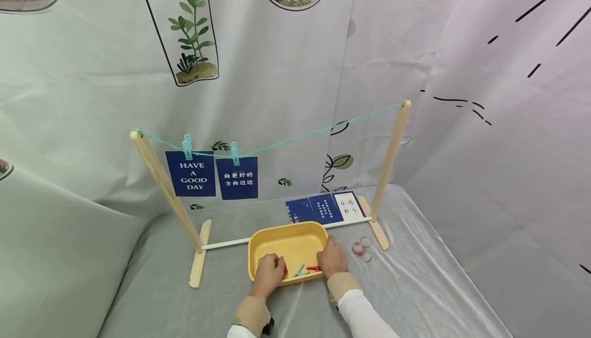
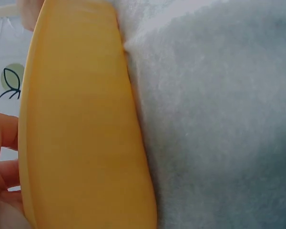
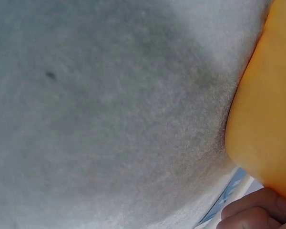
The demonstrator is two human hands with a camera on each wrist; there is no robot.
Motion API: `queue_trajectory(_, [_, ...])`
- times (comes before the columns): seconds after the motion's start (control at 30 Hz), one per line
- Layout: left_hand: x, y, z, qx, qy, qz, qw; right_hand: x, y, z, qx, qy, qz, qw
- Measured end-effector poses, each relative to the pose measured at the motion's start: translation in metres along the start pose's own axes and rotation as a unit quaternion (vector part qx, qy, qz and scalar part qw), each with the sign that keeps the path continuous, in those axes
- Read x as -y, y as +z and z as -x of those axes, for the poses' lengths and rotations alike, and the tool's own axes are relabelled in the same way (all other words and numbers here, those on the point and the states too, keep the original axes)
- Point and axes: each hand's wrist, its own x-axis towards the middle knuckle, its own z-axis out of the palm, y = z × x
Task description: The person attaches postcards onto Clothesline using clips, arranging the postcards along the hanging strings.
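Note:
A yellow tray (image 1: 288, 233) sits on the grey cloth, holding a few clothespins. My left hand (image 1: 269, 274) reaches over its near left rim with fingers bent inside. Beside those fingertips a red clothespin (image 1: 285, 271) is partly hidden; whether they pinch it cannot be made out. On the right side, my right hand (image 1: 333, 258) grips the tray's rim, its curled fingers (image 3: 250, 210) against the wall in the right wrist view. Between the hands lie a light-blue clothespin (image 1: 299, 271) and another red clothespin (image 1: 313, 268), close to the right fingers.
Behind the tray stands a wooden frame (image 1: 390, 161) with a green string (image 1: 295, 138). Two blue cards (image 1: 191, 184) (image 1: 237, 192) hang there from light-blue clothespins (image 1: 186, 147). More cards (image 1: 323, 215) lie flat near the right post. Reddish rings (image 1: 357, 248) lie right of the tray.

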Motion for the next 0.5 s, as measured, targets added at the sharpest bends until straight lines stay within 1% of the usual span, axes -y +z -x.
queue_trajectory(0.1, [0.003, -0.002, -0.002, -0.007, -0.010, 0.016, 0.9998, 0.002, 0.001, -0.001, 0.002, 0.000, 0.008, 1.000])
queue_trajectory(0.13, [0.003, -0.003, -0.002, -0.012, -0.008, 0.026, 0.9996, 0.002, 0.002, -0.001, -0.002, -0.004, 0.014, 1.000])
queue_trajectory(0.17, [0.003, -0.003, -0.001, -0.018, -0.009, 0.040, 0.9990, 0.003, 0.003, -0.002, -0.007, -0.012, 0.026, 1.000])
queue_trajectory(0.23, [0.003, -0.004, 0.001, -0.033, -0.010, 0.077, 0.9965, 0.003, 0.006, -0.003, -0.020, -0.046, 0.055, 0.997])
queue_trajectory(0.3, [0.003, -0.004, 0.005, -0.045, -0.008, 0.116, 0.9922, 0.002, 0.010, -0.006, -0.044, -0.095, 0.086, 0.991])
queue_trajectory(0.37, [0.004, -0.003, 0.007, -0.050, -0.002, 0.137, 0.9893, 0.001, 0.013, -0.008, -0.073, -0.151, 0.115, 0.979])
queue_trajectory(0.43, [0.006, -0.003, 0.008, -0.049, 0.010, 0.128, 0.9905, 0.001, 0.014, -0.012, -0.092, -0.193, 0.127, 0.969])
queue_trajectory(0.5, [0.006, -0.004, 0.009, -0.058, 0.020, 0.114, 0.9916, 0.003, 0.014, -0.014, -0.097, -0.215, 0.131, 0.963])
